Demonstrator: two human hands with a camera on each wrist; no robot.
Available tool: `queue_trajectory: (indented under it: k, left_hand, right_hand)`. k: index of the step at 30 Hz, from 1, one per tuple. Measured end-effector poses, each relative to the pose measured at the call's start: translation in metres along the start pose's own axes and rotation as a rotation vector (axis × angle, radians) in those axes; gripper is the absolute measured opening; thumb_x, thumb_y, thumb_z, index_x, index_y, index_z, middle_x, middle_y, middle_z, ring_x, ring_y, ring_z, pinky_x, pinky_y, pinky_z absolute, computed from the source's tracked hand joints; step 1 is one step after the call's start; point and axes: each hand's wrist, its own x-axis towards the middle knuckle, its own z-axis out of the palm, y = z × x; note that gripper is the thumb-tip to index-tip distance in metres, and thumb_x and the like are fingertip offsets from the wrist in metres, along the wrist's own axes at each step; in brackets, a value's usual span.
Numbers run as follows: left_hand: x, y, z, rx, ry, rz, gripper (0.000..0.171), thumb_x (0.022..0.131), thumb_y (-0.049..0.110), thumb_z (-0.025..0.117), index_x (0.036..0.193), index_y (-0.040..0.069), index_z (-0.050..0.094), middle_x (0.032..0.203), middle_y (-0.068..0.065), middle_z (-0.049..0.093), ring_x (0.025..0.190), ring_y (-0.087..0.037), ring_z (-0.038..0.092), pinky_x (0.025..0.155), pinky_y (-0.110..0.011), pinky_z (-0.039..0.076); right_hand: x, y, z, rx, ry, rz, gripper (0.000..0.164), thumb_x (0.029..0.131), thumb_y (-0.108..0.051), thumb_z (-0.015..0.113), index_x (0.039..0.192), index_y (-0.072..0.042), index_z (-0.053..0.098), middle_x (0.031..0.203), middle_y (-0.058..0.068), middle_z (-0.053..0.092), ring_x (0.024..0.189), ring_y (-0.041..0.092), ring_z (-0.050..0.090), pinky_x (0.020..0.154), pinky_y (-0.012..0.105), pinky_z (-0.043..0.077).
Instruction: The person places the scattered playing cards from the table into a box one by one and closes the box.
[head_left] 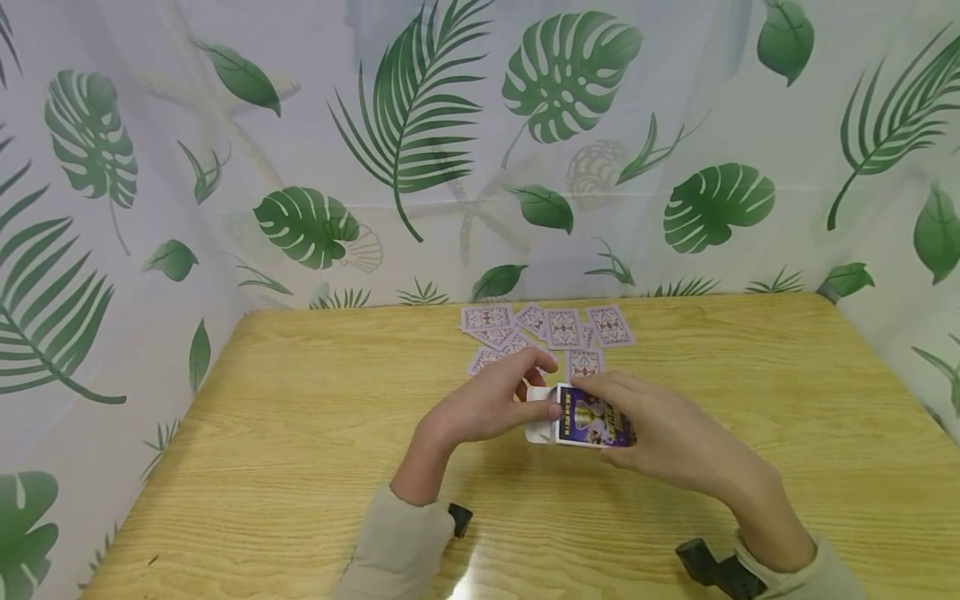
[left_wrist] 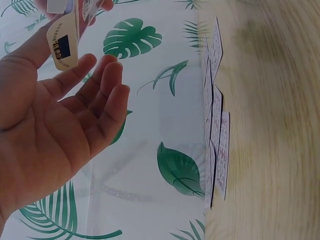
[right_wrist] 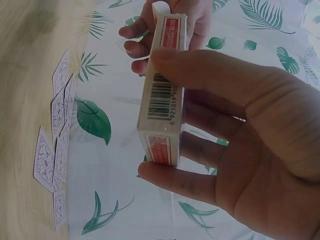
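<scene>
My right hand point(head_left: 675, 433) grips a playing card box point(head_left: 592, 421), purple with a gold trophy on its face. In the right wrist view, its thumb lies on the barcode side point(right_wrist: 161, 102) and its fingers support the far side and lower end. The white flaps point(head_left: 538, 431) at the box's left end stand open. My left hand point(head_left: 483, 402) is at that end, its straight thumb touching the box edge. Its other fingers are loosely bent, apart from the box in the left wrist view, near a cream flap point(left_wrist: 62, 42). What is inside the box is hidden.
Several playing cards point(head_left: 562, 328) lie face down, some overlapping, at the back middle of the wooden table point(head_left: 315, 433), just beyond the hands. A leaf-patterned cloth point(head_left: 465, 242) hangs behind the table and along its sides.
</scene>
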Motion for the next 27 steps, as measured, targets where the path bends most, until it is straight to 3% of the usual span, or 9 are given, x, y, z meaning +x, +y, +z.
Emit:
queue_trajectory:
  k: [8,16,22,27]
  left_hand:
    - [-0.002,-0.003,-0.003,-0.023,-0.004,-0.011,0.043,0.095,0.033,0.069,0.130,0.013,0.054,0.125,-0.001,0.059,0.104,-0.013,0.055,0.087,-0.026,0.049]
    - [-0.005,-0.008,-0.010,-0.019,0.029,-0.018,0.040,0.096,0.028,0.068,0.130,0.013,0.055,0.107,0.000,0.061,0.093,-0.012,0.059,0.081,-0.026,0.050]
    - [-0.008,-0.011,-0.018,-0.018,0.118,-0.041,0.032,0.098,0.023,0.064,0.126,0.011,0.056,0.102,-0.001,0.063,0.091,-0.015,0.060,0.079,-0.029,0.051]
    - [-0.006,-0.022,-0.023,0.041,0.150,-0.106,0.028,0.097,0.018,0.064,0.123,0.006,0.059,0.099,-0.004,0.064,0.088,-0.017,0.060,0.076,-0.030,0.051]
  right_hand:
    - [-0.001,0.000,0.001,-0.005,0.005,0.011,0.072,0.076,-0.017,0.087,0.140,-0.005,0.055,0.134,0.013,0.060,0.120,0.031,0.058,0.095,0.049,0.050]
    - [-0.001,0.000,0.000,-0.010,0.005,0.021,0.073,0.076,-0.016,0.087,0.140,-0.005,0.054,0.135,0.015,0.059,0.121,0.032,0.058,0.096,0.050,0.050]
    - [-0.001,0.002,0.000,-0.009,-0.013,0.030,0.075,0.076,-0.014,0.087,0.142,-0.005,0.053,0.137,0.015,0.058,0.123,0.034,0.057,0.097,0.050,0.049]
    - [-0.002,0.005,-0.001,0.003,-0.028,0.033,0.074,0.076,-0.012,0.086,0.141,-0.005,0.053,0.138,0.015,0.057,0.125,0.034,0.055,0.099,0.050,0.048]
